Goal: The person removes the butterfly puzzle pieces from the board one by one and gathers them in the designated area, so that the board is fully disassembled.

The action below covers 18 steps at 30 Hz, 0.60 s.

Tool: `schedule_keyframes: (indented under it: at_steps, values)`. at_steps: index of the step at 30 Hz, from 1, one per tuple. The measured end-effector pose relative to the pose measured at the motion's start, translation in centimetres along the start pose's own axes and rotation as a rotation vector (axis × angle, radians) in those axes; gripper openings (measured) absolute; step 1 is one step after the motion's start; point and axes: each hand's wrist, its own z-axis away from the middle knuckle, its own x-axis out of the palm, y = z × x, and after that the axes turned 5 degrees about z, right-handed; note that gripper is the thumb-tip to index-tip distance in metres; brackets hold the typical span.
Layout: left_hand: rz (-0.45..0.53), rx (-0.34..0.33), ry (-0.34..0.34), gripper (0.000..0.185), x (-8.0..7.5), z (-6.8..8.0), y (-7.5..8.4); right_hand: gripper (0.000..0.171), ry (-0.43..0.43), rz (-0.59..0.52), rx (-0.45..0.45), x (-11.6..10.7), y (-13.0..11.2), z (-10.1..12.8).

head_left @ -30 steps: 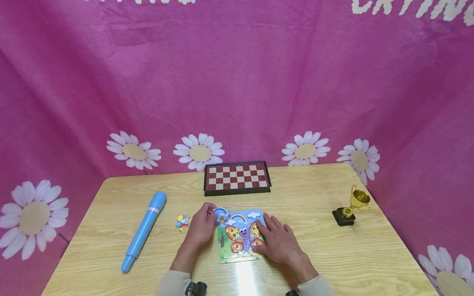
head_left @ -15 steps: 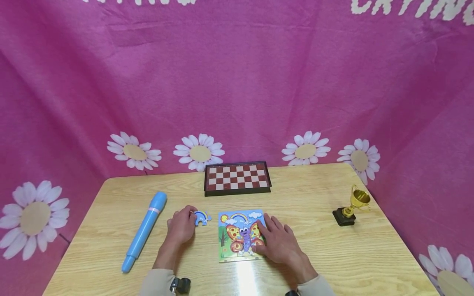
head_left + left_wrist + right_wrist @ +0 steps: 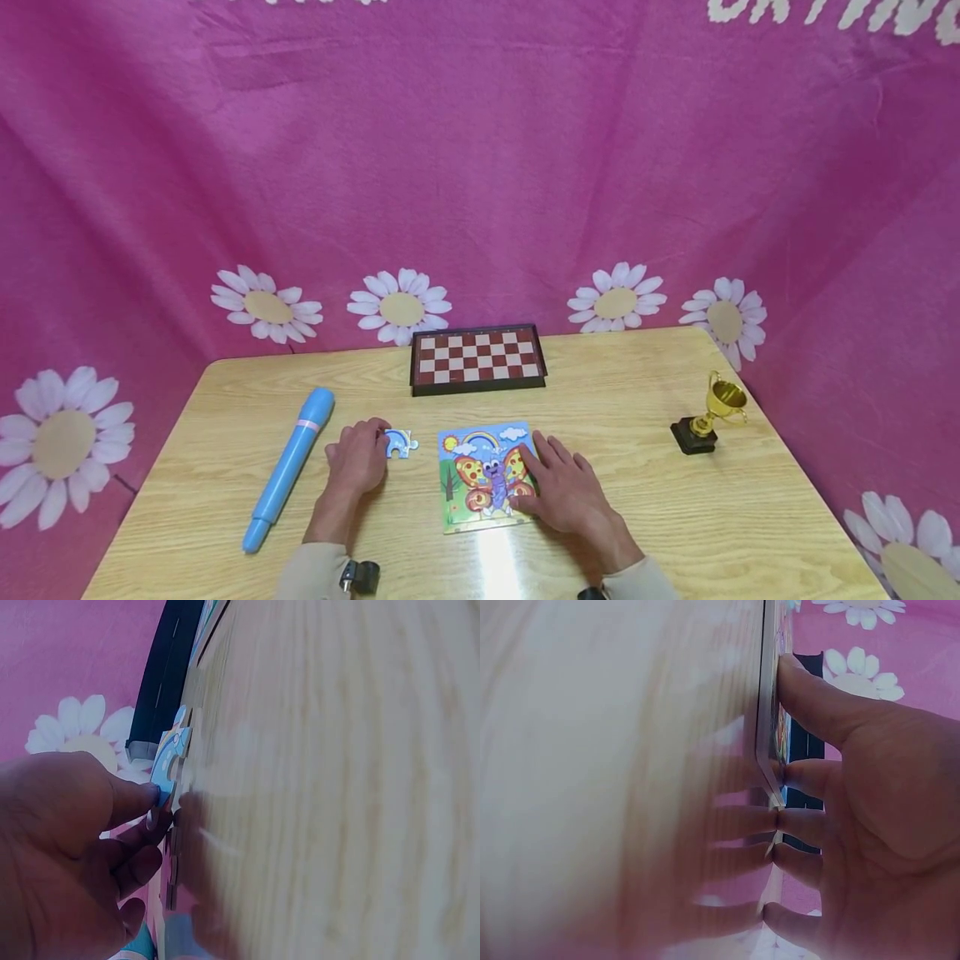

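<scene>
Head view: the left hand (image 3: 357, 457) pinches a rainbow piece (image 3: 399, 444) by its left edge, over the table (image 3: 600, 392) and just left of the puzzle (image 3: 491, 479), which shows a butterfly under a printed rainbow. The right hand (image 3: 566, 487) lies spread at the puzzle's right side, its thumb on the picture. The chessboard (image 3: 480, 358) stands behind, the blue pen (image 3: 288, 471) lies to the left, and the trophy (image 3: 708, 417) is well apart on the right.

Left wrist view: thumb and fingertips grip the piece, which sits tilted at the table; whether it touches the wood, I cannot tell. Below it, edges of what looks like another piece (image 3: 172, 866) lie near the fingertips.

Right wrist view: the thumb rests on the puzzle's face, the index finger meets its edge, and the other fingers reach the table.

The step in hand looks like handling a loose piece while steadying the puzzle. The next move calls for a controlled pinch, without knocking the neighbouring piece.
</scene>
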Motion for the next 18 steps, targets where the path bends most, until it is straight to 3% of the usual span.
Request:
schedule_keyframes:
  at_steps: [10, 14, 18]
  values:
    - [-0.015, 0.007, 0.039, 0.027, 0.0, 0.4, -0.3, 0.079, -0.014, 0.002, 0.008, 0.1, -0.1, -0.3]
    - [0.005, 0.023, 0.083, 0.028, 0.4, 0.9, 0.6, 0.078, -0.006, 0.007, 0.002, 0.1, -0.1, -0.2]
    - [0.036, 0.084, 0.125, 0.027, 1.3, 1.5, 2.2, 0.078, 0.007, 0.009, -0.005, 0.0, -0.1, 0.0]
